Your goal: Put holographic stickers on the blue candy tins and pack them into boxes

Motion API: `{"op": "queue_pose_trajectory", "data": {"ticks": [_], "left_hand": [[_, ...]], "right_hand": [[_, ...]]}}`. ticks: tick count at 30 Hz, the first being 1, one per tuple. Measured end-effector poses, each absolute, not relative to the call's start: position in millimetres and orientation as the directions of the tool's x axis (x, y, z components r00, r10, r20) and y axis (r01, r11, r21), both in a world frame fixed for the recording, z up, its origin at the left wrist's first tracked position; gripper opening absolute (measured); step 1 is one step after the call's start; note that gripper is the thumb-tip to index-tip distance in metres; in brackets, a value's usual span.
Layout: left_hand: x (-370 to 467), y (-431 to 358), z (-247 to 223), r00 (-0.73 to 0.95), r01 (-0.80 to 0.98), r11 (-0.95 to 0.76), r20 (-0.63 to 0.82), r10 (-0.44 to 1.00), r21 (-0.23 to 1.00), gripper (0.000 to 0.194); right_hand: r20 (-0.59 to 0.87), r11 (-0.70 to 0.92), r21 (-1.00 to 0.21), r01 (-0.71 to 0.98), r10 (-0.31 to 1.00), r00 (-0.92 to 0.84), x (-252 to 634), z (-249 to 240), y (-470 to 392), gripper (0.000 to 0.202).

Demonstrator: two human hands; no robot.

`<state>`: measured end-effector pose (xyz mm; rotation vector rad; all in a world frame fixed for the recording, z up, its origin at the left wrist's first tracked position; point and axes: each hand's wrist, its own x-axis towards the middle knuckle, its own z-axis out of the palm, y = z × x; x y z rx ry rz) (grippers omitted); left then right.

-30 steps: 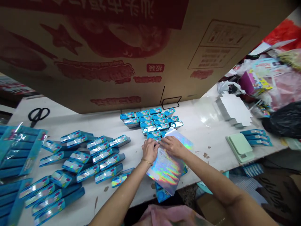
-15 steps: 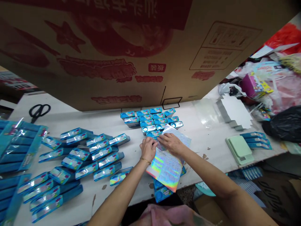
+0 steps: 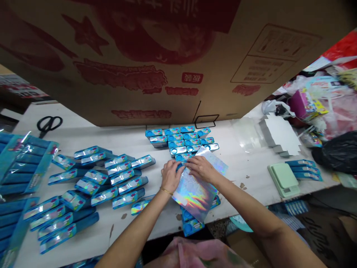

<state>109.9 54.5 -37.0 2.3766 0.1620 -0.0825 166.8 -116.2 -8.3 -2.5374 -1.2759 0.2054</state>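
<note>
A shiny holographic sheet (image 3: 195,195) lies aslant in front of me, over several blue boxes. My right hand (image 3: 202,169) is at its upper left edge, thumb and fingers closed on it, the wrist across the sheet. Just left of that edge is my left hand (image 3: 170,175), its fingers curled and pinched close to the right fingertips. Whatever the left fingers hold is too small or hidden to make out. A small blue box (image 3: 183,157) stands right beyond the fingertips, at the near end of a block of standing blue boxes (image 3: 175,143).
A large printed carton (image 3: 173,104) rises behind the boxes. Many loose blue boxes (image 3: 125,176) stand at left, near wrapped packs (image 3: 23,163) and black scissors (image 3: 49,124). At right are a pale green scale (image 3: 283,179), a white cut-out card stack (image 3: 281,134) and bagged goods.
My left hand has shifted slightly left, away from the right fingertips, its fingers a little more spread. The right hand stays at the sheet's edge. The whole view has shifted slightly.
</note>
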Motion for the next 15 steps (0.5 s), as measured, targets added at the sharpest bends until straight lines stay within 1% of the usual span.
{"op": "queue_pose_trajectory", "data": {"ticks": [1, 3, 5, 8, 10, 12, 15], "left_hand": [[102.3, 60.5, -35.8, 0.988, 0.154, -0.710, -0.118, 0.100, 0.687, 0.029], [85.0, 70.5, -34.9, 0.980, 0.184, -0.681, -0.186, 0.071, 0.709, 0.032], [69.2, 75.6, -36.8, 0.962, 0.237, -0.632, -0.267, 0.050, 0.738, 0.030], [55.9, 75.1, -46.1, 0.931, 0.349, -0.522, -0.352, 0.098, 0.779, 0.026], [53.5, 72.5, -54.9, 0.906, 0.418, -0.376, -0.409, 0.107, 0.827, 0.026], [53.4, 69.9, -62.9, 0.881, 0.473, -0.157, -0.462, 0.099, 0.867, 0.028], [54.2, 67.2, -67.7, 0.850, 0.491, 0.160, -0.511, 0.129, 0.856, 0.035]], "right_hand": [[-0.008, -0.570, -0.339, 0.748, 0.797, 0.604, 168.7, -9.9, -113.9, 0.035], [-0.006, -0.577, -0.375, 0.726, 0.785, 0.620, 169.1, -12.9, -109.7, 0.032], [0.013, -0.555, -0.400, 0.730, 0.793, 0.609, 164.4, -14.7, -104.2, 0.030], [0.016, -0.475, -0.415, 0.776, 0.849, 0.528, 151.8, -16.9, -91.2, 0.028], [-0.002, -0.429, -0.404, 0.808, 0.884, 0.468, 144.1, -19.7, -81.4, 0.027], [-0.022, -0.410, -0.377, 0.831, 0.901, 0.434, 139.5, -23.6, -73.8, 0.027], [-0.020, -0.396, -0.344, 0.851, 0.910, 0.415, 138.3, -29.6, -69.8, 0.028]]}}
